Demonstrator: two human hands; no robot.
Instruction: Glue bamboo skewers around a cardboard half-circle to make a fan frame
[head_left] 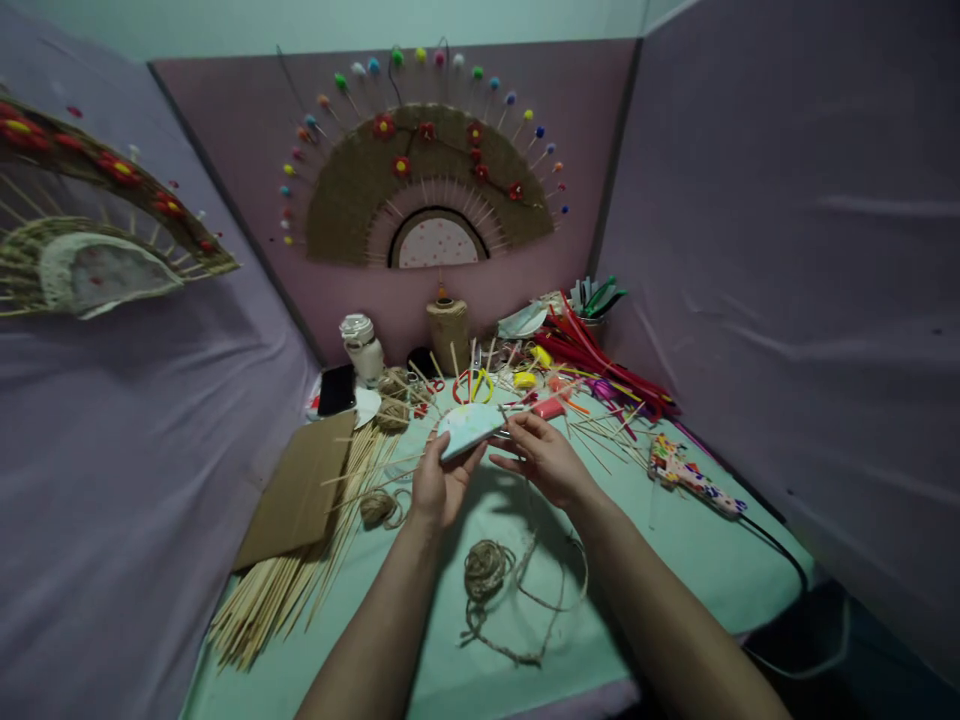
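Observation:
A pale half-round piece (pixel 469 428) with thin wooden sticks fanning out from its curved edge is held up over the green table. My left hand (pixel 442 482) grips its lower left side, thumb on the face and fingers beneath. At the right end of the piece, my right hand (pixel 541 458) has its fingertips pinched together by the sticks, with twine hanging below them. Beneath the hands, a ball of twine (pixel 487 570) lies on the cloth with a loose strand looping to its right.
Bundled sticks (pixel 277 600) and brown cardboard (pixel 300 490) lie left. A patterned glue gun (pixel 694 478) with a black cord is right. Red pipe cleaners (pixel 592 350), scissors (pixel 472 386), a jar (pixel 361 348) and a twine spool (pixel 448 335) stand or lie behind. A decorated fan (pixel 427 190) hangs on the board.

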